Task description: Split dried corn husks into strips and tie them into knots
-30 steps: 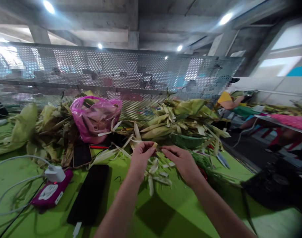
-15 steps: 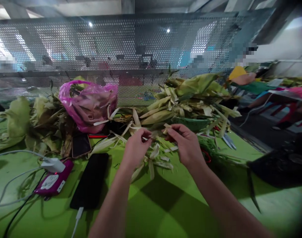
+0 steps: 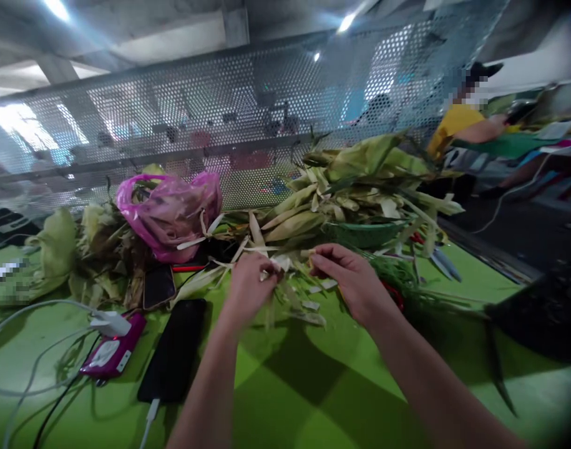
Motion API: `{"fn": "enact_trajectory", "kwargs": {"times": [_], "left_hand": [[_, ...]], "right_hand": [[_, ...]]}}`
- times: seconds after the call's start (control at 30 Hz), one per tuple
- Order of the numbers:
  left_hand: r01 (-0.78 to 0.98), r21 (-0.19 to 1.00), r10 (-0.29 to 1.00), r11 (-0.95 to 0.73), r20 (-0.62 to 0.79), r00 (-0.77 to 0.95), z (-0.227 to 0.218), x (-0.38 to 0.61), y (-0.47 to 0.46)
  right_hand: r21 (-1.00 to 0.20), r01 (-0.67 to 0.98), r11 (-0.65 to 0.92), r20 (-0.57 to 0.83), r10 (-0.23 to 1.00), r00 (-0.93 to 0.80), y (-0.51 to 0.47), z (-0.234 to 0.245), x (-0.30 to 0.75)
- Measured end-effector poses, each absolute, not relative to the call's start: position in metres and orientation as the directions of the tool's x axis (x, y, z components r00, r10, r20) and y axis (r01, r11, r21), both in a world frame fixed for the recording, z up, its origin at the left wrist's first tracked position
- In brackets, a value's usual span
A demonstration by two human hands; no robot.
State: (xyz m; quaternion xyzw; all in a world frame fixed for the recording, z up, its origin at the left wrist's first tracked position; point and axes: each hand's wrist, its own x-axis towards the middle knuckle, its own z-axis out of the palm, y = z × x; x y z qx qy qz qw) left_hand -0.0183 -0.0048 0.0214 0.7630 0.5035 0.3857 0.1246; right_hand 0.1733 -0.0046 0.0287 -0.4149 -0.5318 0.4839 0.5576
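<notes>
Nearest me is the bare green table point(image 3: 313, 393), with a black phone point(image 3: 175, 349) lying on a cable to my left and a magenta power bank point(image 3: 111, 354) just beside it. Past that, my left hand point(image 3: 250, 285) is curled tight, thumb and fingers pinched on one end of a pale husk strip point(image 3: 285, 260). My right hand point(image 3: 355, 282) pinches the other end in narrow fingertips, so the strip sits between my hands just above loose husk scraps point(image 3: 311, 315). Behind lie a heap of corn husks point(image 3: 355, 181) and a pink plastic bag point(image 3: 170, 212), then a perforated metal screen point(image 3: 210, 125). Far right sits a person in a yellow shirt point(image 3: 453, 121).
</notes>
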Motion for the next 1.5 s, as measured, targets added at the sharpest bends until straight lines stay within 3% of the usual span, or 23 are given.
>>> {"fn": "enact_trajectory", "kwargs": {"times": [0.1,0.27,0.4,0.53,0.63,0.73,0.97,1.13,1.37,1.5], "left_hand": [[0.566,0.613,0.772,-0.551,0.632,0.067,0.029,-0.017,-0.008],[0.48,0.638,0.744,-0.602,0.666,0.048,0.031,-0.006,-0.014],[0.328,0.775,0.824,-0.54,0.567,0.018,0.032,-0.003,-0.014],[0.035,0.943,0.942,-0.331,0.328,0.076,0.032,-0.007,-0.013],[-0.122,0.976,0.956,-0.179,0.202,0.211,0.03,-0.005,-0.013],[-0.215,0.97,0.959,-0.116,0.166,0.229,0.027,-0.002,-0.013],[-0.26,0.964,0.974,-0.051,0.105,0.2,0.029,0.0,-0.015],[-0.307,0.952,0.974,-0.005,0.074,0.214,0.028,-0.002,-0.015],[-0.274,0.961,0.985,-0.047,0.091,0.149,0.025,-0.005,-0.011],[-0.273,0.962,0.98,-0.024,0.077,0.183,0.025,0.001,-0.012]], "right_hand": [[-0.984,-0.034,0.175,0.178,0.969,-0.173,-0.009,0.031,0.17],[-0.966,0.003,0.258,0.241,0.907,-0.346,-0.013,0.031,0.164],[-0.965,0.015,0.26,0.244,0.923,-0.297,-0.014,0.031,0.163],[-0.937,0.007,0.35,0.337,0.907,-0.254,-0.016,0.033,0.164],[-0.915,0.003,0.403,0.389,0.884,-0.259,-0.019,0.035,0.163],[-0.896,0.043,0.442,0.416,0.869,-0.267,-0.02,0.036,0.163],[-0.79,0.191,0.583,0.505,0.795,-0.337,-0.02,0.037,0.162],[-0.8,0.215,0.56,0.476,0.811,-0.341,-0.021,0.042,0.167],[-0.912,0.129,0.39,0.376,0.919,-0.122,-0.012,0.038,0.178],[-0.897,0.129,0.423,0.408,0.904,-0.125,-0.009,0.034,0.177]]}}
